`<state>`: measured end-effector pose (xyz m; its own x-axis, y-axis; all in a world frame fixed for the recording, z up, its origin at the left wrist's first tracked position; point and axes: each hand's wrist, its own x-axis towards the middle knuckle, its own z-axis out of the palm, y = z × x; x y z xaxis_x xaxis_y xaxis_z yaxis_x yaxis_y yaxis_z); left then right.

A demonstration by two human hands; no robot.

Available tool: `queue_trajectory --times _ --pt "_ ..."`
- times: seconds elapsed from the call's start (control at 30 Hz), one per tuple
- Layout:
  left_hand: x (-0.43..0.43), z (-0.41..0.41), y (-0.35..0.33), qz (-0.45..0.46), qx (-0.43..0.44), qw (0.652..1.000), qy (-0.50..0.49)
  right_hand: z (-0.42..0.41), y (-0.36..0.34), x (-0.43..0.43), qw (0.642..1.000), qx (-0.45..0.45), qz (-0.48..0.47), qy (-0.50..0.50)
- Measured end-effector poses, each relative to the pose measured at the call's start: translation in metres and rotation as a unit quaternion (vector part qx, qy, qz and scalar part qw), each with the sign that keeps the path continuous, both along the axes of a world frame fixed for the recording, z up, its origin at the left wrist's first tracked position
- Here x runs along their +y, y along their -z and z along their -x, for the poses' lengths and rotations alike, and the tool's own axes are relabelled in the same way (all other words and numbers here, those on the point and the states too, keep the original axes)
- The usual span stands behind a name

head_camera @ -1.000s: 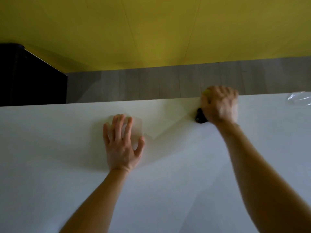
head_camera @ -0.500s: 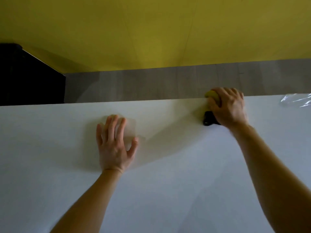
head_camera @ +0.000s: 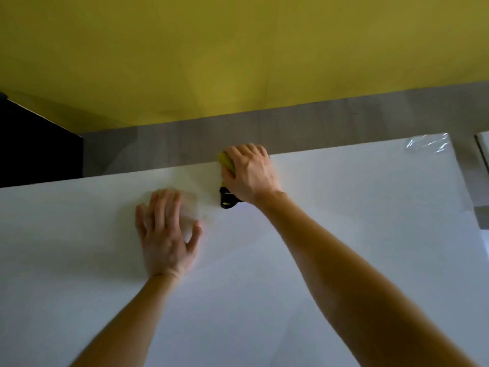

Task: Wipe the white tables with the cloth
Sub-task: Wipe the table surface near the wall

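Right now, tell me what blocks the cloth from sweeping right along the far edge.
The left hand presses the cloth flat on the white table. Just to its right, the right hand grips a yellow-and-black tool at the far edge; clear plastic film lies at the far right corner.

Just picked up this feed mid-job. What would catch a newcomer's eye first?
Two bare arms reach across a big white table: the left hand lies flat on a pale cloth, and the right hand grips a yellow-and-black object at the far edge. Behind rises a bright yellow wall, and clear plastic film glints on the table's far right corner.
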<state>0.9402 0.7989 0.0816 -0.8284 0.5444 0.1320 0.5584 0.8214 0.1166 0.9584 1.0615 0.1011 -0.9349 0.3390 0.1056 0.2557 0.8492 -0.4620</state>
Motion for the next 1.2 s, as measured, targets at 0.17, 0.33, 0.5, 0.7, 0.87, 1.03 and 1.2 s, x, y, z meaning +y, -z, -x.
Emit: queue_trajectory --times 0.17,0.33,0.5,0.7,0.87,1.03,1.2 --pt "0.001 0.000 0.000 0.028 0.007 1.000 0.011 -0.115 -0.008 0.164 0.991 -0.036 -0.056 0.120" --pt "0.008 -0.003 -0.012 0.099 -0.012 0.995 0.005 -0.092 -0.003 0.141 0.962 -0.053 -0.079 0.256" --pt "0.058 -0.027 -0.029 0.121 -0.011 0.991 0.058 -0.013 -0.012 0.010 0.998 -0.046 -0.025 0.034" --pt "0.157 -0.079 -0.026 0.054 -0.023 0.995 0.076 -0.092 -0.003 0.153 0.998 -0.040 -0.036 0.014" --pt "0.238 -0.127 -0.024 0.015 -0.053 0.992 0.115 -0.182 -0.011 0.280 0.968 -0.070 -0.079 0.227" --pt "0.252 -0.145 -0.008 -0.016 -0.035 0.994 0.100 -0.113 -0.011 0.193 0.990 -0.052 -0.060 0.116" --pt "0.251 -0.145 -0.007 -0.042 -0.012 0.995 0.086 -0.099 -0.008 0.195 0.997 -0.058 0.004 -0.051"
